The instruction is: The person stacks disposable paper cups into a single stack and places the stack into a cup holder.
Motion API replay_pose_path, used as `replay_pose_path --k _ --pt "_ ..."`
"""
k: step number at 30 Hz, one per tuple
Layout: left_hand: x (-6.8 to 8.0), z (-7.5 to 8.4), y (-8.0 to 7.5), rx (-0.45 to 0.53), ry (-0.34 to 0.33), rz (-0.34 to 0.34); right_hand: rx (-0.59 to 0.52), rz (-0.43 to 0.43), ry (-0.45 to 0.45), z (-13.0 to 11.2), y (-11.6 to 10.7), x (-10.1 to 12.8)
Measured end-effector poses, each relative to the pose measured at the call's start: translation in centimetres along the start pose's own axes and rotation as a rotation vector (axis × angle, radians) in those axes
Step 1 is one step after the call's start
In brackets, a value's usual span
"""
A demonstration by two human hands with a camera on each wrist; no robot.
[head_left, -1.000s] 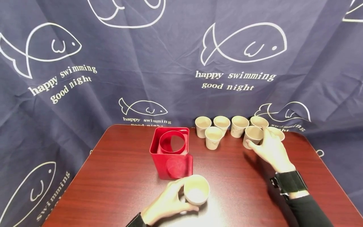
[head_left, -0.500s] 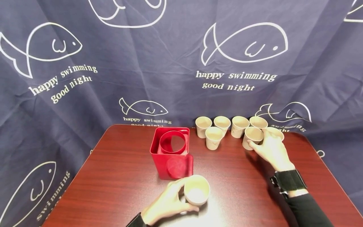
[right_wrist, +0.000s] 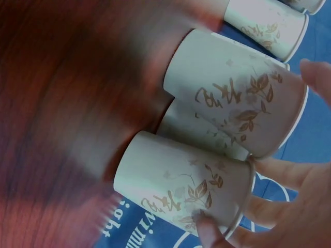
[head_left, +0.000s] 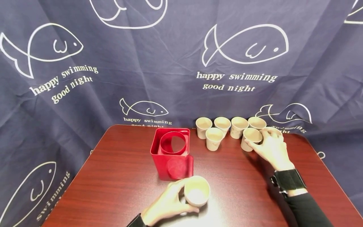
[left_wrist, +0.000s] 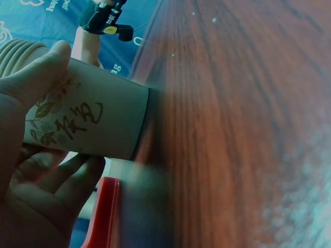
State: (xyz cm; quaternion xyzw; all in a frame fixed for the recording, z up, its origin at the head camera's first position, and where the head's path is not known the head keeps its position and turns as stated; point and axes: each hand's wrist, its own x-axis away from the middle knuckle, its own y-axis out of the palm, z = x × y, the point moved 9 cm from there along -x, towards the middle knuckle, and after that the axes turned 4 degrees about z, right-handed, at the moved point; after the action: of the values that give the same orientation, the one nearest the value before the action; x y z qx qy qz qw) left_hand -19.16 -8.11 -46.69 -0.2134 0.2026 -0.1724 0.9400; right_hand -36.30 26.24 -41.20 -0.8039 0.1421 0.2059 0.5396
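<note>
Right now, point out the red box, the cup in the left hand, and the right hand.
red box (head_left: 173,165), head view, on its front wall.
cup in the left hand (head_left: 197,191), head view, on its inside just below the rim.
right hand (head_left: 271,148), head view, on the back of the hand.

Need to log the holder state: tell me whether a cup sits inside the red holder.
No, the red holder shows only its open ring and no cup.

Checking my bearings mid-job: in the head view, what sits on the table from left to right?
Red box → stack of cups in the left hand → loose cups → right hand at the rightmost cups.
</note>
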Motion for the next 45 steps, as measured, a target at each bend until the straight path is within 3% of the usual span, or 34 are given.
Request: replay_pose_path --k 6,14,19,22,27,32,39,45 --pt "0.1 -0.1 0.0 0.005 -0.037 -0.003 0.015 -0.030 0.007 0.1 0.2 0.0" --pt "0.2 0.0 0.1 0.019 -0.016 -0.002 0.001 0.010 -0.013 -0.5 -0.3 0.3" --pt "0.3 0.0 0.1 0.014 -0.011 -0.002 0.001 0.084 -0.082 -1.8 -1.2 0.8" --pt "0.3 -0.1 0.0 0.033 -0.047 -0.002 -0.019 0.127 -0.133 -2.6 -1.7 1.1" --pt "0.3 -0.2 -0.1 0.039 -0.061 0.000 -0.065 0.131 -0.186 -4.2 -2.5 1.8" --pt "0.4 -0.2 -0.1 0.040 -0.067 0.005 -0.136 0.082 -0.218 -5.6 -3.1 2.1" --pt "0.5 -0.3 -0.1 0.050 -0.072 0.004 -0.263 -0.083 -0.150 -6.7 -3.0 3.0" --pt "0.4 -0.4 -0.1 0.036 -0.076 0.010 -0.269 -0.101 -0.212 -8.1 -3.5 3.9"
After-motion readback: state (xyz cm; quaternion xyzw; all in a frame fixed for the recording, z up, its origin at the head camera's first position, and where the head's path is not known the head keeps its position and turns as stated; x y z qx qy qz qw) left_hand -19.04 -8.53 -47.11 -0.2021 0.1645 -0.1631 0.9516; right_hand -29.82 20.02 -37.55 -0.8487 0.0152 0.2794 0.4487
